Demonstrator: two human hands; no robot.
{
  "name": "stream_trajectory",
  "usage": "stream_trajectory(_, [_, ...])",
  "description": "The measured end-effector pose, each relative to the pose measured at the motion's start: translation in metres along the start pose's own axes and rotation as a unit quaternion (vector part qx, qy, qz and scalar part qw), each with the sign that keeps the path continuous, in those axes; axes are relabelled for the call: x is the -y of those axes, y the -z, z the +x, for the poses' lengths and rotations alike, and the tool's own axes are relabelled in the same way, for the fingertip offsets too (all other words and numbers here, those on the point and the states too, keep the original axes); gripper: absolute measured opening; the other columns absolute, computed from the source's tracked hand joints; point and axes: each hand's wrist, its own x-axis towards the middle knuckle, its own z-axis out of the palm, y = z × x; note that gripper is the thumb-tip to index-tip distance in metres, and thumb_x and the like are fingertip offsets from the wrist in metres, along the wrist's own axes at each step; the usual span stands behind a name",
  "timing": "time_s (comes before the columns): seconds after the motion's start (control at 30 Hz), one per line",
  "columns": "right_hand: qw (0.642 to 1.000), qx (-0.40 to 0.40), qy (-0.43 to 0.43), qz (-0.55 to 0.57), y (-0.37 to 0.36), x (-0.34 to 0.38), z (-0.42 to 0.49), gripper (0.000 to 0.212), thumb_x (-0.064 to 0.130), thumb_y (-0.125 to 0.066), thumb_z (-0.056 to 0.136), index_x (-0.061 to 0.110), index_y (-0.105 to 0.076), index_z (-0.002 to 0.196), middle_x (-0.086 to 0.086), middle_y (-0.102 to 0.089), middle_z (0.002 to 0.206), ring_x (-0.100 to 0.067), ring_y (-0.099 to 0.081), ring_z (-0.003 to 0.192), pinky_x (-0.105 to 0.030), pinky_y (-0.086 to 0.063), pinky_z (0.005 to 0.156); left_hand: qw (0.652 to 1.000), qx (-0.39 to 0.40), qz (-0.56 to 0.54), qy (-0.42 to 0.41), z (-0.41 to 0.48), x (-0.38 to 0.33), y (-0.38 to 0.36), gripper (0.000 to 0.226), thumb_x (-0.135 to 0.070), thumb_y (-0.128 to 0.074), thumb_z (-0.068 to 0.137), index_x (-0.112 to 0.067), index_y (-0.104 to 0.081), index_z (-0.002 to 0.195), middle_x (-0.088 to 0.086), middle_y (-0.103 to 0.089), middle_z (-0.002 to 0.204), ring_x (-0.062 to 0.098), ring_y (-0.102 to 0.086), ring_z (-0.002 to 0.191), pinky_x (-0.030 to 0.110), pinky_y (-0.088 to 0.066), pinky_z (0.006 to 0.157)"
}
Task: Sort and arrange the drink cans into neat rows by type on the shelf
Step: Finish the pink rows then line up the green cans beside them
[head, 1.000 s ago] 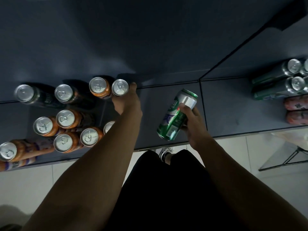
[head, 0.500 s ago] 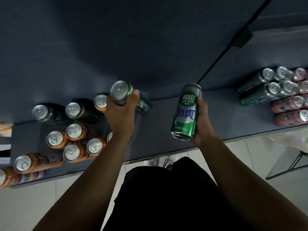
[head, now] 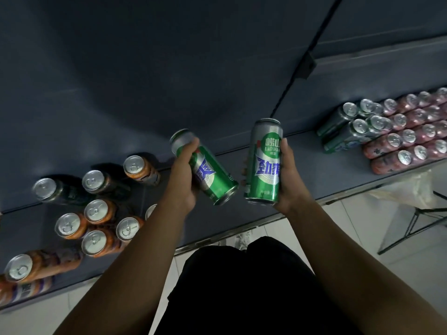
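The left hand (head: 182,176) has lifted the tilted green can (head: 214,181) off the shelf (head: 309,163) and grips it. Just right of it, the right hand (head: 287,176) grips the upright green can (head: 264,163). Both are smooth, glossy metal cylinders, likely bound for the green row (head: 343,126) further right. The orange cans (head: 96,211) stand to the left.

**Can Colours on the Shelf**

The upright green metal can (head: 264,172) and the tilted green metal can (head: 212,177) both bear silver shoulders and blue-white lettering. At the left end of the dark slate-blue shelf (head: 302,152) stand orange cylindrical cans (head: 58,261), some purple-banded; at its right end, pink cylindrical cans (head: 384,165).
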Motion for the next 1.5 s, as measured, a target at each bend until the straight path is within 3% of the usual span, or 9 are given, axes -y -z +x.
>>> stream_trajectory(0.2, [1.000,-0.017,0.002,-0.014,0.012,0.017,-0.020,0.076,0.074,-0.053,0.076,0.010,-0.068,0.114,-0.014,-0.074,0.097,-0.029,-0.073,0.081,-0.042,-0.061,0.075,0.993,0.068,0.092,-0.017,-0.007,0.015,-0.024,0.073,-0.051,-0.081,0.064,-0.014,-0.064,0.125,0.005,-0.075,0.097,0.021,-0.072,0.084,0.042,-0.061,0.082])
stream_trajectory(0.3, [0.999,-0.038,0.010,-0.009,0.028,0.026,-0.028,0.073,0.068,-0.058,0.075,0.008,-0.066,0.116,-0.013,-0.075,0.098,-0.027,-0.074,0.080,-0.042,-0.060,0.075,0.990,0.090,0.102,-0.041,-0.010,0.023,-0.044,0.058,-0.042,-0.084,0.064,-0.021,-0.065,0.114,0.001,-0.072,0.088,0.017,-0.069,0.078,0.039,-0.060,0.075])
stream_trajectory(0.4, [0.998,-0.051,0.027,0.016,0.046,0.037,-0.036,0.068,0.063,-0.063,0.079,0.007,-0.066,0.117,-0.014,-0.074,0.098,-0.028,-0.073,0.081,-0.043,-0.060,0.077,0.978,0.115,0.158,-0.072,-0.014,0.035,-0.066,0.035,-0.018,-0.084,0.075,-0.021,-0.061,0.101,-0.004,-0.070,0.079,0.012,-0.068,0.070,0.030,-0.057,0.064])
stream_trajectory(0.5, [0.996,-0.072,0.044,0.031,0.070,0.052,-0.046,0.061,0.063,-0.063,0.081,0.010,-0.068,0.111,-0.012,-0.072,0.095,-0.026,-0.071,0.081,-0.042,-0.060,0.075,0.966,0.139,0.203,-0.081,-0.021,0.050,-0.094,0.035,-0.004,-0.080,0.080,-0.020,-0.059,0.103,-0.002,-0.070,0.082,0.012,-0.068,0.071,0.029,-0.057,0.065])
stream_trajectory(0.63, [0.988,-0.134,0.075,-0.020,0.119,0.079,-0.061,0.053,0.057,-0.065,0.089,0.007,-0.068,0.109,-0.012,-0.074,0.087,-0.026,-0.072,0.076,-0.044,-0.060,0.074,0.954,0.148,0.237,-0.108,-0.035,0.077,-0.145,0.041,-0.013,-0.085,0.079,-0.013,-0.061,0.112,0.001,-0.072,0.087,0.014,-0.071,0.074,0.029,-0.058,0.065])
stream_trajectory(0.83, [0.978,-0.170,0.099,-0.067,0.202,0.127,-0.101,0.039,0.043,-0.062,0.097,0.005,-0.066,0.102,-0.011,-0.068,0.074,-0.022,-0.068,0.059,-0.035,-0.060,0.057,0.955,0.121,0.248,-0.111,-0.060,0.140,-0.232,0.033,-0.015,-0.078,0.086,-0.014,-0.059,0.113,0.008,-0.070,0.090,0.016,-0.069,0.070,0.031,-0.058,0.061])
stream_trajectory(1.07, [0.980,-0.153,0.113,-0.057,0.287,0.160,-0.136,0.026,0.026,-0.077,0.089,0.011,-0.065,0.107,-0.010,-0.069,0.085,-0.025,-0.069,0.074,-0.043,-0.062,0.070,0.964,0.099,0.223,-0.101,-0.080,0.202,-0.306,0.044,-0.017,-0.079,0.084,-0.014,-0.055,0.120,0.009,-0.070,0.095,0.019,-0.070,0.073,0.033,-0.059,0.062])
stream_trajectory(1.2, [0.976,-0.178,0.114,-0.055,0.317,0.165,-0.142,0.027,0.025,-0.079,0.087,0.013,-0.064,0.107,-0.012,-0.070,0.087,-0.029,-0.070,0.077,-0.052,-0.063,0.079,0.962,0.093,0.237,-0.098,-0.079,0.217,-0.328,0.038,-0.016,-0.080,0.083,-0.018,-0.052,0.109,0.014,-0.068,0.097,0.027,-0.070,0.078,0.046,-0.060,0.073])
stream_trajectory(1.5, [0.966,-0.220,0.109,-0.085,0.342,0.199,-0.113,0.018,0.024,-0.073,0.091,0.015,-0.062,0.103,-0.013,-0.069,0.087,-0.024,-0.070,0.070,-0.038,-0.062,0.065,0.955,0.091,0.257,-0.115,-0.042,0.224,-0.374,0.034,-0.010,-0.078,0.084,-0.015,-0.054,0.106,0.006,-0.067,0.089,0.014,-0.067,0.066,0.030,-0.057,0.058])
